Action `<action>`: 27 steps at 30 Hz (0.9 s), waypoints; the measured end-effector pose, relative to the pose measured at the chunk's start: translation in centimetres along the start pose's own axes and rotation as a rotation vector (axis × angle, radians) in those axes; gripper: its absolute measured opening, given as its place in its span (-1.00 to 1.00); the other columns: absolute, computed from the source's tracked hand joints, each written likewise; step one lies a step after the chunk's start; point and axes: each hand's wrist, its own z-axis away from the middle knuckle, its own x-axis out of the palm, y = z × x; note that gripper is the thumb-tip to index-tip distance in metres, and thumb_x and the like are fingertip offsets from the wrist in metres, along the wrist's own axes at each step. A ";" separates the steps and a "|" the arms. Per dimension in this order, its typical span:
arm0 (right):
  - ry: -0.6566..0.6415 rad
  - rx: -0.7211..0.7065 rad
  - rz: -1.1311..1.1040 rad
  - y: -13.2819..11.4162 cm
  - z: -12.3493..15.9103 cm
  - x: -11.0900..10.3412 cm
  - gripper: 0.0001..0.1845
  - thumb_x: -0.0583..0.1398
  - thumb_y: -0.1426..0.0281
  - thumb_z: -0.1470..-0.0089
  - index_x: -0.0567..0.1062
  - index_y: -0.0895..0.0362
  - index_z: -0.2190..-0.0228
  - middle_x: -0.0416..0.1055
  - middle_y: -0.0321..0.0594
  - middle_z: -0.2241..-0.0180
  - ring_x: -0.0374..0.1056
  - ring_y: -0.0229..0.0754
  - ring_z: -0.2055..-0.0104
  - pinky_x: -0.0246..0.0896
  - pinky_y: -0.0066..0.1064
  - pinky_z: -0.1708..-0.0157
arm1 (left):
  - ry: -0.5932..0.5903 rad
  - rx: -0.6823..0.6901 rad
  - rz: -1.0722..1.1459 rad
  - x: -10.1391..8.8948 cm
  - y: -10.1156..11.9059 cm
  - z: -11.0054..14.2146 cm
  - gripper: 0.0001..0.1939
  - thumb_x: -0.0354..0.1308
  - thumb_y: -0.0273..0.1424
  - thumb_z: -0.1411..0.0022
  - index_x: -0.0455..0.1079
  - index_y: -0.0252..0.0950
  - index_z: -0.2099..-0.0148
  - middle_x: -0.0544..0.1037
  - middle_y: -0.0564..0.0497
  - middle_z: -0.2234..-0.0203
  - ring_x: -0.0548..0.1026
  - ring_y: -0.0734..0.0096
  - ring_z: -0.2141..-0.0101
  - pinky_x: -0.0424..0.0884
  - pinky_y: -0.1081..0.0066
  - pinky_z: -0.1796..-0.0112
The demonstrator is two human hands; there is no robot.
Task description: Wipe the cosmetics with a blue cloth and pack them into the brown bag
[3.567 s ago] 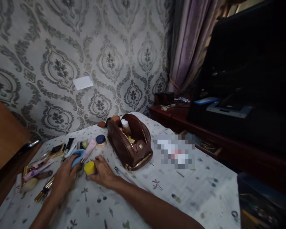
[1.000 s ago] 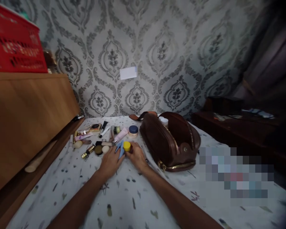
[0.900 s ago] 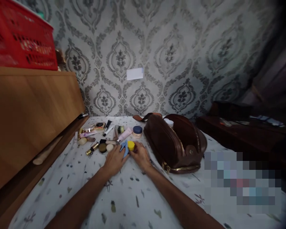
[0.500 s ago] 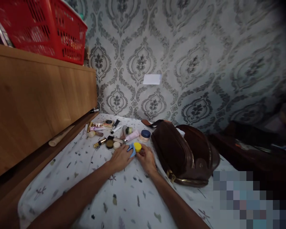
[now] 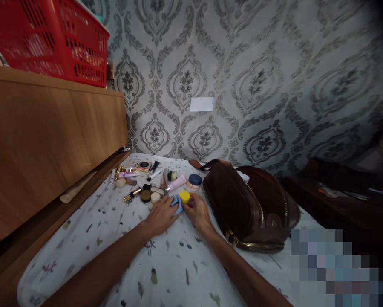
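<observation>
My left hand (image 5: pixel 162 215) is closed on a crumpled light-blue cloth (image 5: pixel 177 205) just above the patterned sheet. My right hand (image 5: pixel 197 211) pinches a small round jar with a yellow lid (image 5: pixel 184 196), right beside the cloth. Behind my hands stands a jar with a dark-blue lid (image 5: pixel 194 180), and a pink tube (image 5: pixel 177 183) lies to its left. Close to my left fingers are a small white-topped jar (image 5: pixel 155 197) and a dark olive round jar (image 5: pixel 145 195). A black-and-gold lipstick-like tube (image 5: pixel 132 194) lies further left.
An open brown leather bag (image 5: pixel 232 200) stands to the right of my hands. Several more cosmetics, among them a square compact (image 5: pixel 144 166), lie toward the wall. On the left, a wooden cabinet (image 5: pixel 57 140) carries a red basket (image 5: pixel 50 47). Flowered sheet (image 5: pixel 165 273) covers the bed.
The cloth has come slightly away from the yellow lid, leaving more of the lid visible. Both hands stay nearly in place; the whole view has shifted a little.
</observation>
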 end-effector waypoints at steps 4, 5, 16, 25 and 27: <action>0.002 0.007 0.045 0.0 -1.8 0.2 -0.70 0.22 0.45 0.08 0.50 0.15 0.21 0.48 -0.13 0.23 0.44 -0.11 0.23 0.34 -0.34 0.20 | -0.002 0.016 -0.019 -0.2 0.0 0.1 -0.75 0.05 -0.26 -0.38 0.44 -0.27 0.05 0.47 -0.11 0.14 0.43 0.16 0.08 0.45 0.25 0.18; 0.002 0.005 0.050 0.0 -2.2 0.2 -0.72 0.21 0.46 0.07 0.50 0.15 0.23 0.49 -0.12 0.24 0.44 -0.10 0.21 0.34 -0.33 0.18 | 0.001 0.020 -0.022 -0.2 0.0 0.1 -0.75 0.05 -0.26 -0.38 0.44 -0.27 0.05 0.47 -0.12 0.13 0.43 0.15 0.08 0.46 0.25 0.18; 0.008 -0.183 0.125 -3.4 -1.7 -1.2 -0.63 0.08 0.43 -0.13 0.44 0.17 0.03 0.35 -0.05 0.09 0.39 -0.13 0.23 0.33 -0.31 0.16 | 0.047 0.003 -0.001 0.5 0.1 0.0 -0.76 0.07 -0.26 -0.36 0.46 -0.27 0.08 0.49 -0.14 0.15 0.45 0.11 0.09 0.49 0.17 0.17; -0.380 -0.227 0.436 -10.8 -3.1 2.1 -0.77 0.12 0.42 -0.20 0.51 0.16 0.14 0.44 -0.02 0.03 0.42 -0.06 0.07 0.28 -0.32 0.15 | -0.010 -0.034 0.088 2.2 -0.9 0.0 -0.64 0.16 -0.36 -0.26 0.44 -0.32 -0.09 0.58 -0.18 0.04 0.50 0.04 0.02 0.45 0.09 0.03; -0.415 -0.226 0.443 -11.0 -3.5 2.5 -0.80 0.14 0.44 -0.18 0.52 0.17 0.18 0.49 0.00 0.09 0.45 -0.04 0.11 0.29 -0.29 0.17 | -0.018 -0.039 0.082 2.1 -1.0 0.0 -0.68 0.14 -0.36 -0.28 0.46 -0.30 -0.06 0.60 -0.16 0.06 0.53 0.07 0.04 0.47 0.14 0.06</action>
